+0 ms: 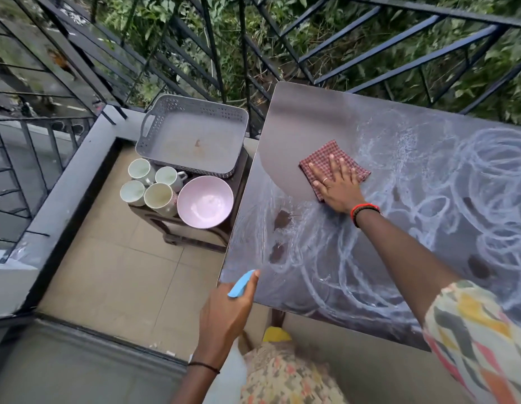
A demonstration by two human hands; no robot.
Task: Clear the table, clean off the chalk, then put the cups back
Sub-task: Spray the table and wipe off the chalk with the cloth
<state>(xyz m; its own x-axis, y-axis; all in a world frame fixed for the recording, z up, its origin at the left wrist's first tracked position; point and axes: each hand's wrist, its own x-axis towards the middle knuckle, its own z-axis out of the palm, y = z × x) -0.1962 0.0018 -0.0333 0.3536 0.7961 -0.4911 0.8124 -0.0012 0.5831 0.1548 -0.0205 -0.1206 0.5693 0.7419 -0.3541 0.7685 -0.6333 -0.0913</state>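
Observation:
The dark table is covered with white chalk scribbles, smeared and wet near the left; its far left corner is wiped bare. My right hand lies flat, fingers spread, pressing a folded red checked cloth onto the tabletop at the edge of the wiped patch. My left hand hangs off the table's near left corner, gripping a light blue spray bottle, of which only the trigger head shows. Several white cups stand on a low stool to the left.
On the dark stool also sit a pink bowl and an empty grey perforated tray. A black metal railing runs behind the table and stool, foliage beyond. Tiled floor lies left of the table.

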